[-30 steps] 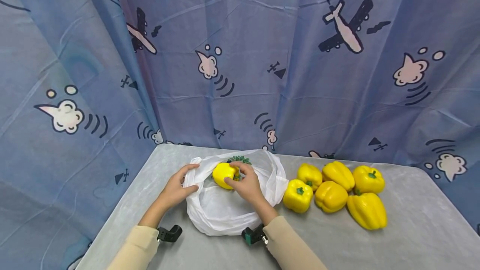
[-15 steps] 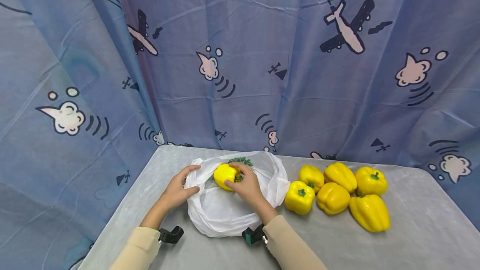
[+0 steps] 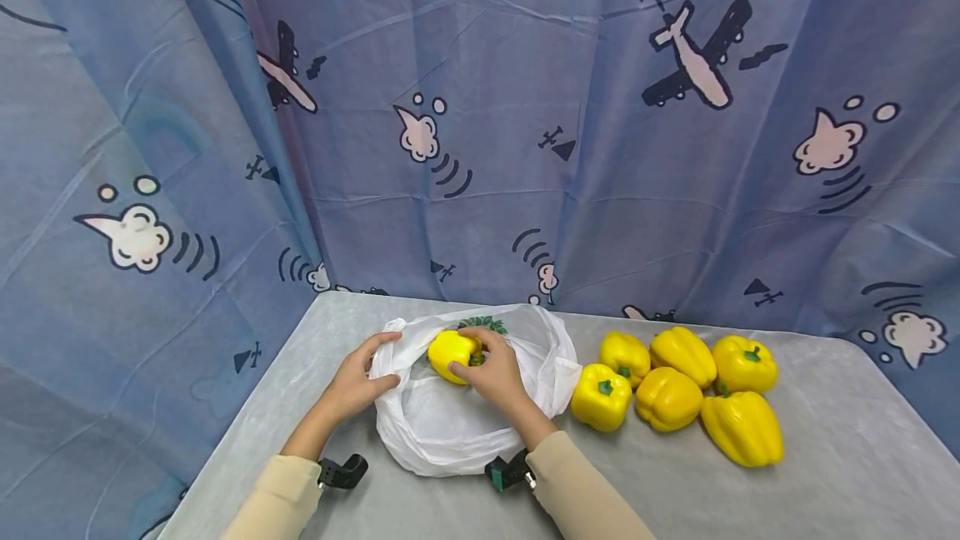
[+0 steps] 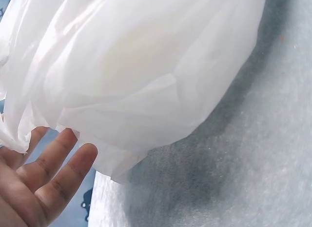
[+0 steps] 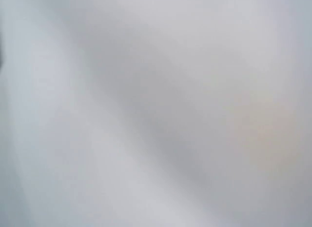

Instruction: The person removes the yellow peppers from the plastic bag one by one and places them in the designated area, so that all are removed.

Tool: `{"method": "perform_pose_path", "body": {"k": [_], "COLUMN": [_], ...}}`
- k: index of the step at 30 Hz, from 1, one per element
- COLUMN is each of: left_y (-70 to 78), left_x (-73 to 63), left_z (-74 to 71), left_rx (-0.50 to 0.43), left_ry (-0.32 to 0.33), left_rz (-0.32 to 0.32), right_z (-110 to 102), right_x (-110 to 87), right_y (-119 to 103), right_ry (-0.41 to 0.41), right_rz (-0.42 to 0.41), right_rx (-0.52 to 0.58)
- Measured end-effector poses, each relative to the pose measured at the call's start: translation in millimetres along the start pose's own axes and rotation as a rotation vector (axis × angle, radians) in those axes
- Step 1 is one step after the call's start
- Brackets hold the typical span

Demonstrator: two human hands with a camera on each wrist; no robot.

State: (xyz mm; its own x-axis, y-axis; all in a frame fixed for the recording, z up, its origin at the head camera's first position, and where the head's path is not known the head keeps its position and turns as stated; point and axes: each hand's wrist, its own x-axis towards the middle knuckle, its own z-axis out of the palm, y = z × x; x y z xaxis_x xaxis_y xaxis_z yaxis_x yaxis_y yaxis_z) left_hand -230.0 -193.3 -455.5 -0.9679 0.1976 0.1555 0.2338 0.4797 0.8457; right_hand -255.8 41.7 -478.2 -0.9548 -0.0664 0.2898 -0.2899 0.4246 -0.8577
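In the head view a white plastic bag [image 3: 442, 450] lies mouth up on the table, with a green print inside its far wall. My left hand [image 3: 351, 386] holds the bag's left rim between spread thumb and fingers. Inside the mouth, my right hand [image 3: 497, 375] grips a yellow bell pepper [image 3: 448, 353] by its right side, stem towards the palm. The left wrist view has the bag's outer wall [image 4: 151, 105] bulging above my fingertips [image 4: 85, 156], a faint yellowish patch showing through. Blurred white plastic [image 5: 122, 139] fills the right wrist view, hiding that hand.
Several more yellow bell peppers [image 3: 669, 398] sit in a cluster just right of the bag, the nearest pepper [image 3: 602, 397] close against it. A grey cloth covers the table [image 3: 840, 440]. Behind hangs a blue patterned curtain [image 3: 480, 257].
Both hands, the held pepper and the bag keep nearly the same pose. The whole head view has shifted slightly, so everything appears a little lower and further right.
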Motion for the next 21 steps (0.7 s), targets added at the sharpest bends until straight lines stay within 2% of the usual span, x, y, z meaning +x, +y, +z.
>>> {"method": "perform_pose_path", "body": {"k": [7, 14, 21], "left_y": [-1.4, -1.2, -0.3], "left_x": [0.6, -0.1, 0.5], "left_z": [0.9, 1.8, 1.3], "left_rx": [0.005, 0.023, 0.022], "left_ry": [-0.004, 0.009, 0.006], "left_rz": [-0.006, -0.026, -0.009], "right_z": [-3.2, -11.7, -24.8], "right_x": [-1.1, -3.4, -10.3], "right_y": [-2.2, -15.6, -31.1], "right_ry": [0.009, 0.001, 0.015], "right_rz": [-0.030, -0.029, -0.055], "right_rx": [0.010, 0.014, 0.028]}}
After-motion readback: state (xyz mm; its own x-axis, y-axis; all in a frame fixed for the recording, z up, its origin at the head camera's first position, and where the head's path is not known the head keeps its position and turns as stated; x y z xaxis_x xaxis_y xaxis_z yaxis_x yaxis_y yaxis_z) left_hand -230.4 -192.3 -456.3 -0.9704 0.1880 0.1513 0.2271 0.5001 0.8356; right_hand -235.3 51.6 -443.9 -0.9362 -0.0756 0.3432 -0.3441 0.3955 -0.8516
